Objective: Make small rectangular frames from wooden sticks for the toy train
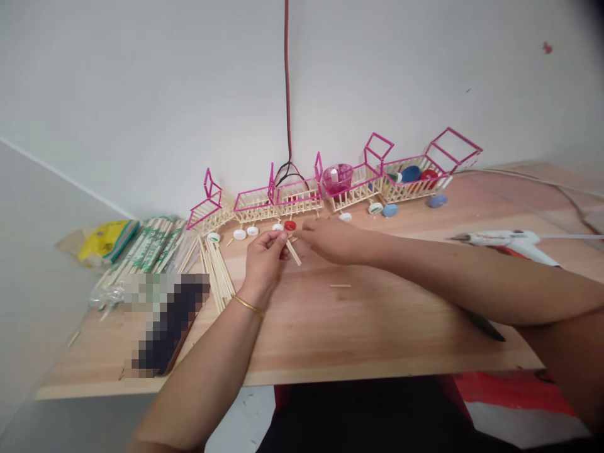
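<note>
"Largest first?"

"Pale wall (165, 75), red-and-black cable (287, 82) hanging down it. Below, a wooden table (377, 333)."

"And along the back?"

"Five small stick carts (302, 206) in a row, magenta-edged, with white, blue and red bottle caps at their bases. In the fourth from the left, a purple bowl (340, 187); in the fifth, more caps."

"To the sides?"

"At left, wrapped stick bundles (151, 245) beside a yellow packet (106, 240). At right, a white glue gun (509, 238). Back at left, a dark flat object (174, 327), pixelated, and some loose sticks (217, 277)."

"Hands?"

"Left hand (267, 251), gold bangle (248, 306) at the wrist: thumb and fingers pinched on a stick. Right hand (333, 240): palm down, fingers toward the left; impossible to make out whether holding anything."

"Smallest things?"

"Near the right fingertips, a red cap (289, 224). Just in front of it, the pale stick (293, 251) from the left hand's pinch, slanting down over the table. Nearer still, a short stick piece (340, 286), lying alone."
</note>
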A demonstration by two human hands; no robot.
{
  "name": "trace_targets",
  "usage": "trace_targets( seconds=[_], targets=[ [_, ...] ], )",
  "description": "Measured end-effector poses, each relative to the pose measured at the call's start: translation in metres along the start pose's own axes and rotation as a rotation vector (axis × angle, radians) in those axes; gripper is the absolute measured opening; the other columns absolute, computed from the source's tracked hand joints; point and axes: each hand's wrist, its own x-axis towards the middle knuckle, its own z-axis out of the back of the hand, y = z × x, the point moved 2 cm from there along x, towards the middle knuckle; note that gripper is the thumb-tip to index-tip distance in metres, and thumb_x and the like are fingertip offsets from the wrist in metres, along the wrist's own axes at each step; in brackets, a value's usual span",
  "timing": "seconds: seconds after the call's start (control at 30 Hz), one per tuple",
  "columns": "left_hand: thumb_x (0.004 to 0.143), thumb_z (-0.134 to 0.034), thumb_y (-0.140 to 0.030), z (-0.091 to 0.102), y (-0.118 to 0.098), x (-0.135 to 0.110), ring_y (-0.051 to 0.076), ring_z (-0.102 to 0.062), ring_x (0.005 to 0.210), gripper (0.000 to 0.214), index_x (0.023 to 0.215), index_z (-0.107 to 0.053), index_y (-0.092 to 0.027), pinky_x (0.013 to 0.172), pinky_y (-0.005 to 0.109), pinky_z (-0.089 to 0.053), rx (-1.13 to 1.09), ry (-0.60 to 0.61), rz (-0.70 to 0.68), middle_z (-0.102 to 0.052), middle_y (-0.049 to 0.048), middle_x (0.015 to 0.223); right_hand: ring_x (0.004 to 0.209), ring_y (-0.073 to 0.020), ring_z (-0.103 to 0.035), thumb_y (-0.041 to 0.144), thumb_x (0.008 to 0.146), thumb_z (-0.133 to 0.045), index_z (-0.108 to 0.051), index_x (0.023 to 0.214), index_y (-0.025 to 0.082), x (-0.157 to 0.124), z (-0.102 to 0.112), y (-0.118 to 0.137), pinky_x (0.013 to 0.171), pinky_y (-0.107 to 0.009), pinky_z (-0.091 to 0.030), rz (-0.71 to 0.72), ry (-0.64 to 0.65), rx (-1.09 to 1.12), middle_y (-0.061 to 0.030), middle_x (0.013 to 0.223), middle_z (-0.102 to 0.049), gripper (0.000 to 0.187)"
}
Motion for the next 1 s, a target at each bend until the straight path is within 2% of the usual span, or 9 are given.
trace_targets(
  seconds=[0.1, 0.23, 0.33, 0.4, 0.6, 0.7, 0.77, 0.87, 1.0],
  targets=[
    [0.066, -0.070, -0.035, -0.003, 0.006, -0.002, 0.006, -0.044, 0.044, 0.024, 0.075, -0.062, -0.014, 0.045, 0.018, -0.033, 0.072, 0.090, 0.023, -0.052, -0.0040, 0.052, 0.085, -0.0218, -0.059, 0.021, 0.084, -0.045, -0.063, 0.102, 0.016, -0.019, 0.008, -0.009, 0.069, -0.031, -0.039, -0.092, 0.044, 0.072, -0.0108, 0.097, -0.065, 0.026],
    [0.071, -0.066, -0.033, -0.010, 0.011, -0.009, 0.009, -0.050, 0.053, 0.019, 0.075, -0.065, -0.015, 0.051, 0.020, -0.038, 0.329, 0.206, -0.060, -0.059, -0.0006, 0.060, 0.076, -0.0190, -0.060, 0.023, 0.083, -0.046, -0.065, 0.088, 0.018, -0.063, 0.008, -0.013, 0.066, -0.029, -0.040, -0.126, 0.142, 0.200, -0.0071, 0.087, -0.068, 0.020],
    [0.075, -0.060, -0.030, -0.017, 0.012, -0.015, 0.012, -0.054, 0.061, 0.016, 0.075, -0.066, -0.015, 0.059, 0.023, -0.040, 0.504, 0.263, -0.146, -0.063, 0.0011, 0.067, 0.075, -0.0187, -0.059, 0.026, 0.085, -0.045, -0.063, 0.086, 0.020, -0.087, -0.001, -0.008, 0.065, -0.029, -0.040, -0.161, 0.140, 0.247, -0.0051, 0.083, -0.067, 0.020],
    [0.076, -0.058, -0.028, -0.020, 0.012, -0.018, 0.013, -0.055, 0.064, 0.015, 0.075, -0.066, -0.016, 0.061, 0.024, -0.041, 0.592, 0.278, -0.205, -0.063, 0.0011, 0.068, 0.075, -0.0186, -0.059, 0.028, 0.086, -0.045, -0.062, 0.088, 0.021, -0.093, -0.007, -0.002, 0.065, -0.029, -0.040, -0.165, 0.122, 0.281, -0.0044, 0.083, -0.066, 0.018],
    [0.079, -0.054, -0.027, -0.020, 0.011, -0.021, 0.014, -0.057, 0.067, 0.016, 0.078, -0.066, -0.018, 0.063, 0.025, -0.041, 0.760, 0.302, -0.321, -0.066, 0.0014, 0.073, 0.075, -0.0216, -0.061, 0.023, 0.086, -0.043, -0.060, 0.080, 0.017, -0.084, -0.014, 0.017, 0.068, -0.032, -0.040, -0.126, 0.174, 0.140, -0.0085, 0.083, -0.067, 0.020],
    [0.079, -0.054, -0.026, -0.019, 0.011, -0.021, 0.013, -0.057, 0.066, 0.015, 0.076, -0.066, -0.017, 0.060, 0.024, -0.041, 0.773, 0.297, -0.314, -0.065, 0.0011, 0.071, 0.070, -0.0226, -0.062, 0.022, 0.083, -0.045, -0.060, 0.077, 0.016, -0.080, -0.011, 0.011, 0.063, -0.032, -0.039, -0.117, 0.210, 0.046, -0.0107, 0.079, -0.068, 0.018],
    [0.079, -0.054, -0.026, -0.020, 0.011, -0.022, 0.013, -0.056, 0.064, 0.014, 0.076, -0.065, -0.017, 0.060, 0.024, -0.041, 0.751, 0.292, -0.292, -0.065, 0.0007, 0.069, 0.069, -0.0231, -0.063, 0.023, 0.083, -0.045, -0.061, 0.078, 0.015, -0.074, -0.009, 0.001, 0.059, -0.032, -0.037, -0.164, 0.214, -0.017, -0.0124, 0.079, -0.069, 0.018],
    [0.078, -0.054, -0.025, -0.021, 0.010, -0.024, 0.013, -0.056, 0.063, 0.013, 0.077, -0.065, -0.017, 0.060, 0.024, -0.041, 0.710, 0.307, -0.267, -0.065, 0.0004, 0.068, 0.069, -0.0227, -0.062, 0.023, 0.085, -0.042, -0.061, 0.083, 0.014, -0.055, -0.004, -0.014, 0.058, -0.031, -0.035, -0.225, 0.140, -0.056, -0.0134, 0.084, -0.069, 0.021],
    [0.079, -0.055, -0.024, -0.021, 0.011, -0.025, 0.013, -0.057, 0.065, 0.013, 0.079, -0.065, -0.017, 0.061, 0.024, -0.042, 0.703, 0.339, -0.265, -0.065, 0.0006, 0.071, 0.078, -0.0194, -0.060, 0.025, 0.089, -0.037, -0.060, 0.089, 0.016, -0.030, 0.010, -0.027, 0.062, -0.028, -0.035, -0.187, -0.083, 0.088, -0.0088, 0.090, -0.068, 0.025]
  ],
)
